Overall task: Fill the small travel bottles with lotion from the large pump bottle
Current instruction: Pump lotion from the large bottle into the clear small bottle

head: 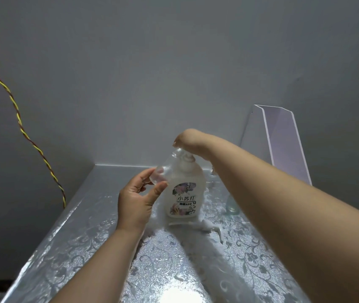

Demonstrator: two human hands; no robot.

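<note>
Here my left hand (134,200) pinches the travel bottle (157,174) just left of the pump bottle (185,189) spout; right hand (186,138) sits atop, fingers hidden.

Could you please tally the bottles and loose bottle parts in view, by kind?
Large pump bottle: 1
Small clear bottles: 2 (one in the left hand, one partly hidden on the table)
Loose white pump top: 1
Total: 4

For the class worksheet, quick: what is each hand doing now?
Left hand: pinches small clear bottle.
Right hand: atop pump bottle; fingers hidden, cannot tell.
</note>
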